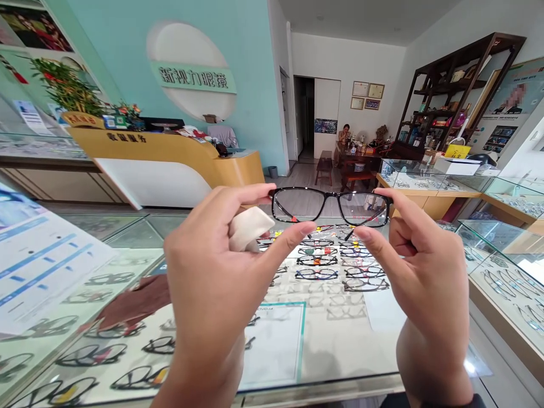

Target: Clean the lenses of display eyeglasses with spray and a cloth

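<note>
glass-topped worktop (346, 351) fills the lower part of the frame, rows of spectacles (317, 260) showing through it. above them, at the centre, you hold black-rimmed eyeglasses (332, 194) level, their long axis running left to right. your left hand (216, 266) grips the left end, a white cloth (250, 225) tucked in it; your right hand (427, 266) grips the right end, so neither is nearer.

Wall sign (194, 78): is displaying "新视力眼镜" in dark characters across a white disc (187, 45).
Reception counter (174, 149): is bearing "收银服务" on its yellow front.
Blue-striped sheet (42, 269): is showing print too blurred to read.
</note>
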The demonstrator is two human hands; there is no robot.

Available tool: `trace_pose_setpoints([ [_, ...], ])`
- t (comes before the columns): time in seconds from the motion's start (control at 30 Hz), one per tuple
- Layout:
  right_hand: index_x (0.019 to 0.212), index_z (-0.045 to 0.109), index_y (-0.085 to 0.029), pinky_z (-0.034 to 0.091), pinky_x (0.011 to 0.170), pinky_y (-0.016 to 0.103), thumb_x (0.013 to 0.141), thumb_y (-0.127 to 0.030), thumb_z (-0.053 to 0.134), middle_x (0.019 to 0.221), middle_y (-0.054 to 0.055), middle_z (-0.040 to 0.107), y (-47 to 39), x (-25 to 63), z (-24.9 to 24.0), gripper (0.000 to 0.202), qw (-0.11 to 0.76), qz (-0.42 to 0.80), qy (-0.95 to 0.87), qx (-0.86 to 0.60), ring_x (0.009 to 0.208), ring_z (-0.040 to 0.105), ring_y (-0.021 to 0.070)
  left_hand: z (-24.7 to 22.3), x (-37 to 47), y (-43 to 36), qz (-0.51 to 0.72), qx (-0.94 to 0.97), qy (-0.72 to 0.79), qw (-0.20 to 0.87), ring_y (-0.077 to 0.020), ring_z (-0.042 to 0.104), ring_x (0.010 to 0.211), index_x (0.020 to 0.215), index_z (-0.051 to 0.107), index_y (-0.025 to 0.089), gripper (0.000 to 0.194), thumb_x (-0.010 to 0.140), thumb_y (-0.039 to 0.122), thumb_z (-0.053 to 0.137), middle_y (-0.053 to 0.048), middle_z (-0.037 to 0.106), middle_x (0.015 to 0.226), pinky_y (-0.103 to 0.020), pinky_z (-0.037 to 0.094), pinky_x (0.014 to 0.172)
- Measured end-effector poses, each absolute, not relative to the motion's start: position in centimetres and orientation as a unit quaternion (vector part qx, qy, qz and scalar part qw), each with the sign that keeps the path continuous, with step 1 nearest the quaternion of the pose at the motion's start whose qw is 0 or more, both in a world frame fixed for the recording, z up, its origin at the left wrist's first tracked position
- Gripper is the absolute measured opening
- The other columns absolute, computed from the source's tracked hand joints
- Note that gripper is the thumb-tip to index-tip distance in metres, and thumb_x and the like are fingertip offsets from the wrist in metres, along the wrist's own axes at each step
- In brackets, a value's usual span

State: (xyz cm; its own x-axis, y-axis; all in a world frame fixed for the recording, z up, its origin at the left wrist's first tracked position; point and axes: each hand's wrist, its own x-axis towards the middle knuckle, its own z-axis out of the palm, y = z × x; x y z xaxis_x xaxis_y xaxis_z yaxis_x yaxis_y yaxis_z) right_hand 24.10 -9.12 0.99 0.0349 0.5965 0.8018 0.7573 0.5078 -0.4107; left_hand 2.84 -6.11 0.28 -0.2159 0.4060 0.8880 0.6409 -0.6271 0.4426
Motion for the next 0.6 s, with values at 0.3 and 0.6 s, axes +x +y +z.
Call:
trace_pose_setpoints([
  [0.3,0.134,0.072,-0.024,0.032,0.052,0.028,0.101,-0.05,0.068,0.06,-0.008,0.038,-8.99,24.34,1.06,0.042,0.528,-0.066,-0.691,-0.489,0.051,0.038,0.0122,0.11,3.04,-5.83,-0.665,-0.618,-0.402,0.122,-0.0202,0.071,0.082,0.101,0.08,0.022,0.042,0.075,0.052,0.095,-0.002,0.079,0.094,-0.031,0.051,0.073],
  [0.6,0.139,0.07,-0.024,0.032,0.05,0.028,0.102,-0.05,0.067,0.06,-0.008,0.039,-8.71,24.93,0.83,0.045,0.536,-0.078,-0.692,-0.477,0.051,0.039,0.0122,0.11,3.47,-5.65,-0.662,-0.625,-0.394,0.125,-0.0192,0.07,0.078,0.097,0.076,0.021,0.045,0.075,0.055,0.094,-0.002,0.076,0.089,-0.032,0.053,0.072],
])
